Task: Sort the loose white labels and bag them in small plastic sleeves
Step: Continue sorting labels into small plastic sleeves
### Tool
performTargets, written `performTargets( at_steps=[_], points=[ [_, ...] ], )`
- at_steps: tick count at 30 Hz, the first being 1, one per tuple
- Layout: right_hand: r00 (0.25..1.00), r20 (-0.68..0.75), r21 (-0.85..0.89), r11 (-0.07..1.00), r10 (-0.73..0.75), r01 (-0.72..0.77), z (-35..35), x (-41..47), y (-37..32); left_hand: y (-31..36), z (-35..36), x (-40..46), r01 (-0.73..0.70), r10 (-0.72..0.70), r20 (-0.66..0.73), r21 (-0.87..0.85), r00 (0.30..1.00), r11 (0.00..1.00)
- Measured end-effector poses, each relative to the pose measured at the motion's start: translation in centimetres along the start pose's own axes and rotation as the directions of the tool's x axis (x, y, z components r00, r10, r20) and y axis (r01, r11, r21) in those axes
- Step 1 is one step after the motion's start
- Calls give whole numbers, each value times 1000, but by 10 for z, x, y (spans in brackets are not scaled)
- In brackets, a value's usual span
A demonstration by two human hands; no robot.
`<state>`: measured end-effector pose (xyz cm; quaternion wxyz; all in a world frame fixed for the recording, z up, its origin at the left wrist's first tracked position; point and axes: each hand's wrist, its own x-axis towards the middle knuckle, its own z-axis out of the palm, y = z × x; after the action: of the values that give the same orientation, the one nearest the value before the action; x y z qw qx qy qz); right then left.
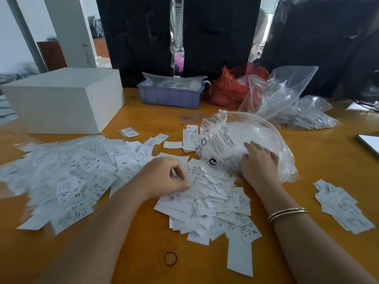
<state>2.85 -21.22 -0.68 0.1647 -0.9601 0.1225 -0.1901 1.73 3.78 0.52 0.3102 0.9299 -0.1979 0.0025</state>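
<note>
From the head camera, the left hand (164, 177) rests with fingers curled on a heap of loose white paper labels (207, 203) at the middle of the orange wooden table (143, 253), thumb and fingertips pinching at the top labels. The right hand (259, 162) lies flat, fingers straight and spread, pressing on a large clear printed plastic bag (235, 140) just beside that heap. A wider spread of sleeved labels (67, 181) covers the table's left side, and a smaller stack of white labels (342, 208) sits at the right. A white box (61, 99), a blue plastic tray (171, 96) and a red plastic bag (227, 89) stand along the far edge.
</note>
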Motion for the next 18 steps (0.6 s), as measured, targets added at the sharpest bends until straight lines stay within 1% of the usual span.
performTargets(
  at_steps=[1,2,4,6,9,12,14,15,16,17,18],
  points=[
    [998,65,-42,999,-14,16,2,0,-1,0,0,-1,2,-2,3,1,1000,1000],
    [995,97,-73,997,-26,33,3,0,-2,0,0,-1,4,-4,6,18,1000,1000],
    [996,77,-93,994,-43,50,2,0,-2,0,-2,-2,10,-11,14,79,1000,997],
    [999,21,-27,999,-33,34,1,2,-2,1,-4,-3,13,-16,25,102,1000,995],
    [997,-75,122,992,-4,13,1,1,-1,3,-2,-2,11,-12,30,25,999,1000],
    [985,-169,228,973,19,21,0,-1,0,5,-1,-3,8,-8,5,-41,1000,999],
    [967,-253,320,946,31,54,-1,-1,-2,7,-4,-2,-9,-1,-77,-122,997,992],
    [953,-302,375,922,21,99,-3,-1,-4,6,-6,-2,-8,-18,-154,-161,988,987],
    [938,-346,433,887,-4,163,-4,-3,-6,5,-8,-1,0,-45,-250,-178,967,984],
    [926,-376,495,837,-36,233,-5,-5,-9,3,-11,-1,11,-65,-354,-154,933,988],
    [923,-380,561,778,-62,283,-6,-8,-12,1,-13,0,37,-75,-454,-93,888,995]
  ],
)
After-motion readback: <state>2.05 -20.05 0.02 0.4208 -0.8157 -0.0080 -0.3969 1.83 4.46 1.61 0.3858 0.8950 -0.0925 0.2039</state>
